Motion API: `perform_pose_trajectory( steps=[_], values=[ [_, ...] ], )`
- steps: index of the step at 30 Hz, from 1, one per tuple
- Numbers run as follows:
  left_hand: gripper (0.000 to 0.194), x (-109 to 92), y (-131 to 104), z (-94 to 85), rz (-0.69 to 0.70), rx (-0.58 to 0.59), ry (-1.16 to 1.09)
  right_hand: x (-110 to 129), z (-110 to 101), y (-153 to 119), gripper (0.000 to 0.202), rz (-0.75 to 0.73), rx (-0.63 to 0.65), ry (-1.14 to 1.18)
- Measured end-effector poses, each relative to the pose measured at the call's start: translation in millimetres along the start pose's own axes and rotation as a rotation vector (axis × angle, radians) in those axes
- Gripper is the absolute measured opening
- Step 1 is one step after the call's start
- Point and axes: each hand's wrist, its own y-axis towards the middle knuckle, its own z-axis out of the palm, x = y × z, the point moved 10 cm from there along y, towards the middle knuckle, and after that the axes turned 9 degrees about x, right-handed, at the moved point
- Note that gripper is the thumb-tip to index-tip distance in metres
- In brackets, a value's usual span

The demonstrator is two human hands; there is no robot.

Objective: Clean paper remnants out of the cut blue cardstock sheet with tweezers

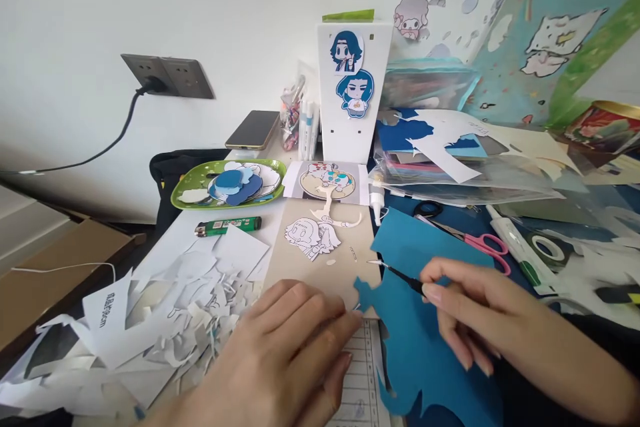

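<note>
My right hand (467, 310) grips a thin black craft knife (400, 274), its tip pointing left just above the edge of a blue paper sheet (425, 347). My left hand (290, 347) lies flat, fingers together, pressing on the tan board (300, 267) beside the blue sheet's jagged left edge. A white cut-out of a cartoon figure (313, 237) lies on the board beyond my fingers.
A heap of white paper scraps (165, 307) fills the left. A green lighter (227, 225), a green plate (190, 181) of blue cut-outs, pink scissors (473, 240), a glue bottle (377, 203), a tape roll (550, 250) and a white box (353, 87) with stickers stand behind.
</note>
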Motion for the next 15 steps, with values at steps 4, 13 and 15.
perform_pose_trajectory(
  steps=[4, 13, 15],
  values=[
    [0.027, 2, 4, 7.4, -0.046, 0.106, 0.112, -15, 14, -7, 0.042, 0.070, -0.073, -0.070],
    [0.025, -5, 18, 12.0, 0.079, 0.182, 0.160, -10, 27, -5, 0.041, 0.084, -0.010, -0.214],
    [0.024, -3, 18, 11.9, 0.069, 0.182, 0.157, -5, 27, -3, 0.038, 0.068, -0.016, -0.232]
  ],
)
